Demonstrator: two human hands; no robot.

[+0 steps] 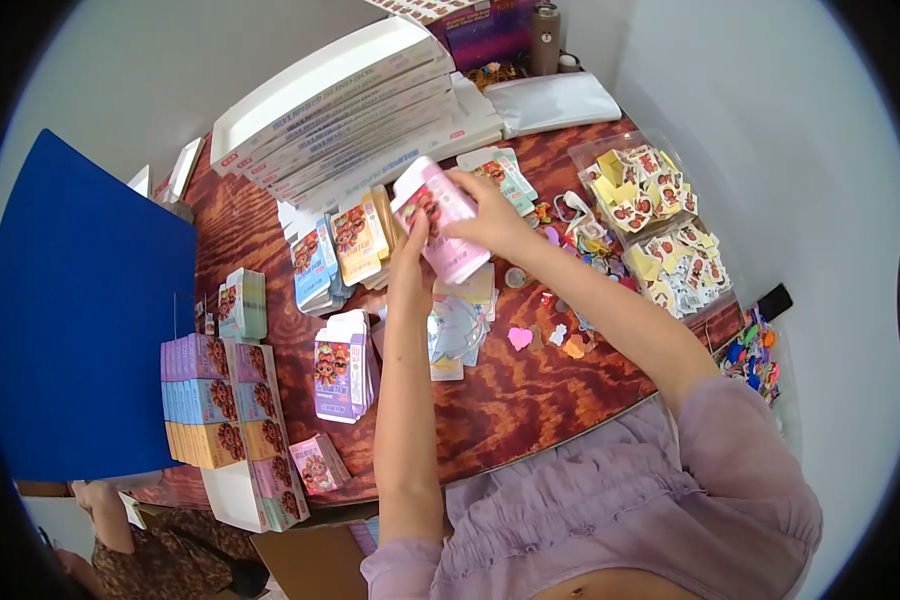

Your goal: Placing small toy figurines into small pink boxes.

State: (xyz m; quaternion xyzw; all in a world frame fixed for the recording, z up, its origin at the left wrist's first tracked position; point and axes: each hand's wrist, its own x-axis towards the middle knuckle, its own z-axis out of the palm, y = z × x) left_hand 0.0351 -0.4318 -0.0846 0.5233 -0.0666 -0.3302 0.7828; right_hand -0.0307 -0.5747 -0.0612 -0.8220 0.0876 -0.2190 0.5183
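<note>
Over the middle of the table I hold a stack of pink flat cartons [457, 252] printed with cartoon figures, tilted, with white flaps at the upper end. My left hand [410, 262] grips its lower left side. My right hand [492, 218] has its fingers on the upper right side. Just left of them stand orange cartons [358, 235] and blue cartons [314, 262]. Green cartons [510, 178] lie behind my right hand. Beneath my hands are pastel cards [457, 335] in a loose pile. Purple cartons [340, 372] lie left of my left forearm.
White trays [340, 110] are stacked at the back. A display tray [235, 400] of filled small boxes sits at the left by a blue panel [90, 320]. Bags of stickers [650, 190] and small colourful pieces [595, 250] lie right. Another person [160, 550] is at lower left.
</note>
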